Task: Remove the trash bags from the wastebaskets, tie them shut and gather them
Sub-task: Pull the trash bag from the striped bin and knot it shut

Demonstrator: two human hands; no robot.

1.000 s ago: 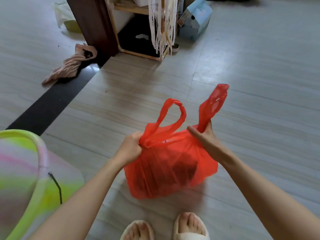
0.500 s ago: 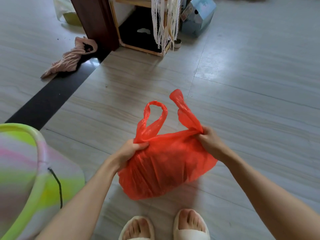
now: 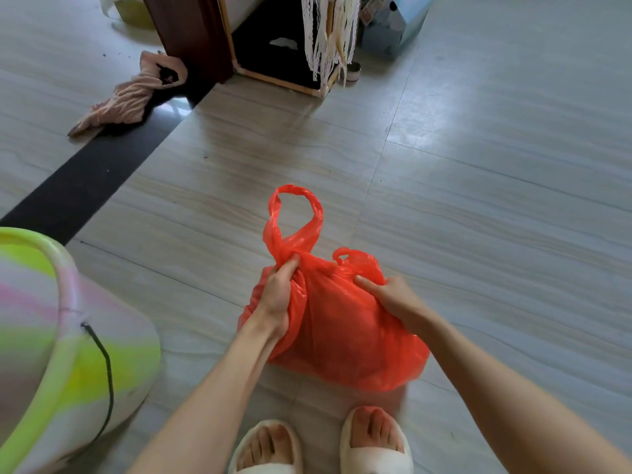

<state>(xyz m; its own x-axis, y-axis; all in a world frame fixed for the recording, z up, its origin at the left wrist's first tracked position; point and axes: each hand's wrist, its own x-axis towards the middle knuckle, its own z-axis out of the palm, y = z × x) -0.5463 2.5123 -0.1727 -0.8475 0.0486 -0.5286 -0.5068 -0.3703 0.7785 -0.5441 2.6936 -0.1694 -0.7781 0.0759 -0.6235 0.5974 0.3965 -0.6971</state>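
Note:
A full red plastic trash bag (image 3: pixel 345 330) hangs just above the tiled floor in front of my feet. My left hand (image 3: pixel 278 295) grips the base of the bag's left handle, whose loop (image 3: pixel 295 217) stands upright above my fist. My right hand (image 3: pixel 390 297) holds the crumpled right handle (image 3: pixel 359 260) down against the top of the bag. A striped green, pink and white wastebasket (image 3: pixel 68 354) stands at the lower left, with no bag visible in it.
A pink cloth (image 3: pixel 133 94) lies on the floor at the far left beside a dark wooden post (image 3: pixel 191 32). A wooden shelf frame with hanging lace strips (image 3: pixel 328 32) and a pale blue box (image 3: pixel 393 25) stand at the back. My slippered feet (image 3: pixel 321 443) are below the bag.
Both hands have drawn closer together. The right handle, upright before, is now folded down and bunched under my right hand, while the left handle loop still stands up.

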